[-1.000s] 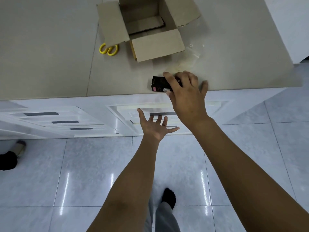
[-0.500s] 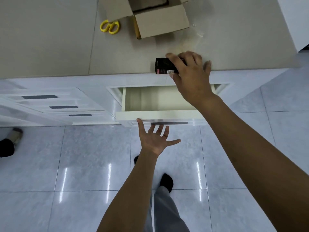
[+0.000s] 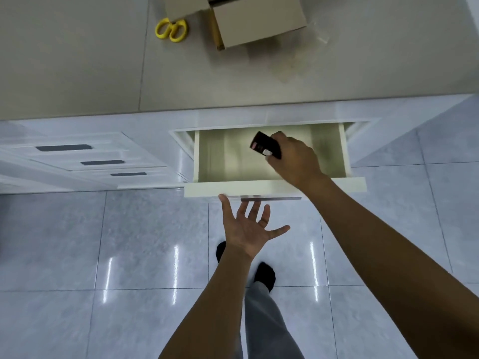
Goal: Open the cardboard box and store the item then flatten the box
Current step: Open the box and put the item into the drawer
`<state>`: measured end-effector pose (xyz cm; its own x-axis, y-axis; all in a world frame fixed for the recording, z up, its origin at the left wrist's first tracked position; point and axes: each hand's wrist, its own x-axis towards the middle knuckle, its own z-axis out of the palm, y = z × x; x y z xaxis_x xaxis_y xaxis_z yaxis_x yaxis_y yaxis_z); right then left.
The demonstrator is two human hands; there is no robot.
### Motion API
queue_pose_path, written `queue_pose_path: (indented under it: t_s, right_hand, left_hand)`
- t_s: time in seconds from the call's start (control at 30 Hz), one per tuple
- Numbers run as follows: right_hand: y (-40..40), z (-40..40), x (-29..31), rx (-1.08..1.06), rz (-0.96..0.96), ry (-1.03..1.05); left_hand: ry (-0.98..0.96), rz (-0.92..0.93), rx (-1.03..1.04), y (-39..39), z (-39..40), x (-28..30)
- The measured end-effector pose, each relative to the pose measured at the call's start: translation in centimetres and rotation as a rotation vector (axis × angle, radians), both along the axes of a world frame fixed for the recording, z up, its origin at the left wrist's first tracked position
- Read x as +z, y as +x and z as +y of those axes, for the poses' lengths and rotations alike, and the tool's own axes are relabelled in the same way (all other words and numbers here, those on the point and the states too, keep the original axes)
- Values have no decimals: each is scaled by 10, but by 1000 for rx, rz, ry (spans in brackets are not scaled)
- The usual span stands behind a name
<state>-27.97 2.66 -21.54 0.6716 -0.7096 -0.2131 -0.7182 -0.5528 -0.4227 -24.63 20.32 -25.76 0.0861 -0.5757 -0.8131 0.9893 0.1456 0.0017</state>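
Note:
My right hand (image 3: 293,158) grips a small black item box (image 3: 263,145) and holds it over the inside of the pulled-out white drawer (image 3: 223,187). My left hand (image 3: 248,228) is palm up with fingers spread, just below the drawer front, its fingertips under the grey handle (image 3: 270,199). The open cardboard box (image 3: 255,20) sits on the beige countertop (image 3: 77,60) at the top of the view, flaps spread, partly cut off by the frame edge.
Yellow-handled scissors (image 3: 171,29) lie left of the cardboard box. Clear plastic wrap (image 3: 293,60) lies on the counter below the box. White drawers with grey handles (image 3: 102,162) are at left. Glossy tiled floor (image 3: 77,255) and my feet are below.
The drawer has slid out. My right hand lifted the black item box off the counter edge and brought it down over the drawer. My left hand stayed at the drawer front.

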Motion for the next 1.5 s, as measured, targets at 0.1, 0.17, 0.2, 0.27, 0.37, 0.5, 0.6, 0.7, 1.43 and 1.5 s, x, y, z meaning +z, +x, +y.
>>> queue_pose_path:
  t_s: [0.1,0.17,0.2,0.27,0.37,0.5,0.6,0.7,1.43,1.5]
  right_hand:
    - [0,-23,-28,34,185,26]
    - [3,-28,-40,120,275,33]
    - [6,-29,-44,155,291,57]
    - [9,-27,-50,192,305,126]
    - [8,-21,-59,214,376,161]
    - [4,-23,-61,172,409,268]
    - [6,-25,-43,194,369,250]
    - [16,-16,0,299,247,159]
    - [-27,-36,69,82,150,-337]
    - [-27,-35,69,76,131,-335]
  left_hand:
    - [11,4,-6,-6,3,-4]
    - [15,12,-5,-7,5,-5]
    - [13,11,-5,-7,5,-5]
    - [16,13,-10,-6,5,-6]
    - [32,23,-9,-6,6,-7]
    - [41,29,-7,-6,6,-8]
    - [30,18,-18,-5,6,-6]
    - [18,24,-7,-4,7,-3]
    - [-175,-22,-46,-9,-19,56]
    - [-212,-42,-47,-6,-25,53]
